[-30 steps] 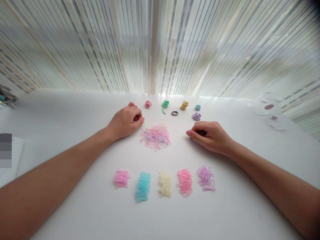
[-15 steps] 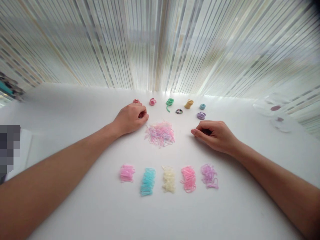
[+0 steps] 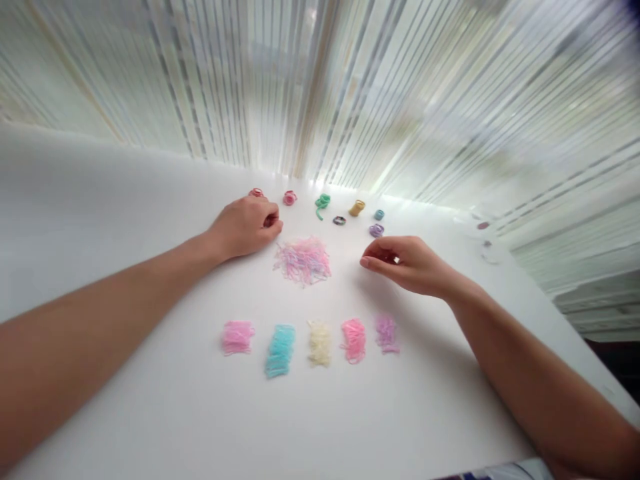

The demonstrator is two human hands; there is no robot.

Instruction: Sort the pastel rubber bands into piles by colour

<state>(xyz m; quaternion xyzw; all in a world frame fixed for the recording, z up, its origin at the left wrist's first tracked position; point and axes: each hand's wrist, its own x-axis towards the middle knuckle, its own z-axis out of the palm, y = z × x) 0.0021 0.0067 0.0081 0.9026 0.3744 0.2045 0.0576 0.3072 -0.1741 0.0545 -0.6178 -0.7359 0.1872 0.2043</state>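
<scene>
My left hand (image 3: 247,227) rests curled on the white table (image 3: 150,407), thumb against its bent fingers, and no object shows in it. Just right of it lies a loose pile of mixed pastel strands (image 3: 304,261). My right hand (image 3: 407,265) is a little above the table to the right of the pile, thumb and index tips close together, nothing visible between them. Nearer to me lie sorted bundles of strands: light pink (image 3: 238,337), blue (image 3: 281,351), cream (image 3: 319,343), bright pink (image 3: 355,340) and purple (image 3: 387,333).
Along the back lie small coils: red (image 3: 257,192), pink (image 3: 290,197), green (image 3: 323,201), yellow (image 3: 357,208), blue (image 3: 379,215) and purple (image 3: 377,230). A dark multicoloured ring (image 3: 339,221) sits among them. Striped string curtains (image 3: 280,87) hang behind the table.
The view has turned to the right, so the table things appear further left. My right hand has lifted slightly off the table; my left hand keeps its place beside the pile.
</scene>
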